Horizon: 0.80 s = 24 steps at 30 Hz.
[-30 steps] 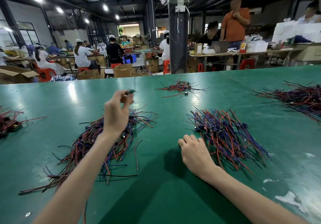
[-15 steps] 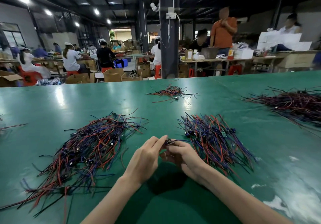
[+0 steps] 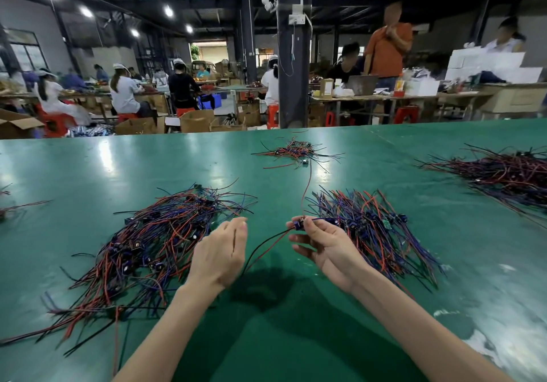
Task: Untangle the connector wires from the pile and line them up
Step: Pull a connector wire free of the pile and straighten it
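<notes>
Right hand [image 3: 324, 248] pinches a connector wire [image 3: 297, 224], left hand [image 3: 220, 251] slack-fingered; open table [image 3: 275, 201] between tangled pile [image 3: 148, 245], nine o'clock, and lined pile [image 3: 370, 227], three.

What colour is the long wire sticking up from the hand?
Red. The wire rises from the right hand; the head view shows it.

Two hands: left hand [image 3: 219, 254], right hand [image 3: 322, 245]. One connector wire [image 3: 297, 224], pinched by the right. Four piles: left pile [image 3: 142, 245], right pile [image 3: 370, 227], and beyond the hands, far pile [image 3: 296, 152] and far-right pile [image 3: 503, 174].
</notes>
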{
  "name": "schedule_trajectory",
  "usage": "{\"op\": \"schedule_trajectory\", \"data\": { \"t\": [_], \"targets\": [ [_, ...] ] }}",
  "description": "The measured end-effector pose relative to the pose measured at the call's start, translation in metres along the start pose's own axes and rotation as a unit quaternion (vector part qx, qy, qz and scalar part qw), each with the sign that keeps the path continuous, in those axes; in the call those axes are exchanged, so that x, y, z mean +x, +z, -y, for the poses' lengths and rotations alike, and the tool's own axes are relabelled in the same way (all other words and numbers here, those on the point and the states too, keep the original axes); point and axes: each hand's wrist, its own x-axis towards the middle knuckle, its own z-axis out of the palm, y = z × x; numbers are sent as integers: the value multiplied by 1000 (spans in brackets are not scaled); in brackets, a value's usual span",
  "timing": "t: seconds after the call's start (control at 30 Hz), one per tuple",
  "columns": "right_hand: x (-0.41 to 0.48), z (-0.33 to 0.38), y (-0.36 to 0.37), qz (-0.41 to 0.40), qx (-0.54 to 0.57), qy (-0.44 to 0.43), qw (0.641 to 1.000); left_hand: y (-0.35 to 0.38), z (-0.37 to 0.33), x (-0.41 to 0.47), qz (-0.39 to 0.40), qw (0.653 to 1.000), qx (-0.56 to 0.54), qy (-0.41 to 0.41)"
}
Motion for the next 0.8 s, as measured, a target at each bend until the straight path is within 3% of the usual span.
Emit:
{"op": "schedule_trajectory", "data": {
  "t": [0.13, 0.33, 0.37, 0.43, 0.5, 0.53, 0.6, 0.8],
  "targets": [
    [0, 5, -2, 4, -1, -9, 1000, 2, 18, 6, 92, 972, 183, -116],
    [-5, 7, 2, 57, 73, 52, 994, 10, 21, 8, 105, 979, 121, -129],
    [-7, 6, 3, 71, 84, 80, 991, 9, 17, 8, 89, 985, 84, -121],
    [-11, 2, 7, 96, 68, 133, 984, 6, 7, 11, 88, 983, -97, -125],
    [-12, -4, 10, 115, 29, 165, 979, 2, -6, 11, 165, 917, -325, -161],
    [-13, -7, 11, 121, 13, 174, 977, 0, -11, 8, 202, 882, -387, -176],
    [-13, -13, 12, 118, -12, 186, 975, 2, -17, 2, 247, 838, -447, -191],
    [-16, -19, 11, 116, -67, 196, 971, 11, -19, -5, 285, 773, -540, -173]
  ]
}}
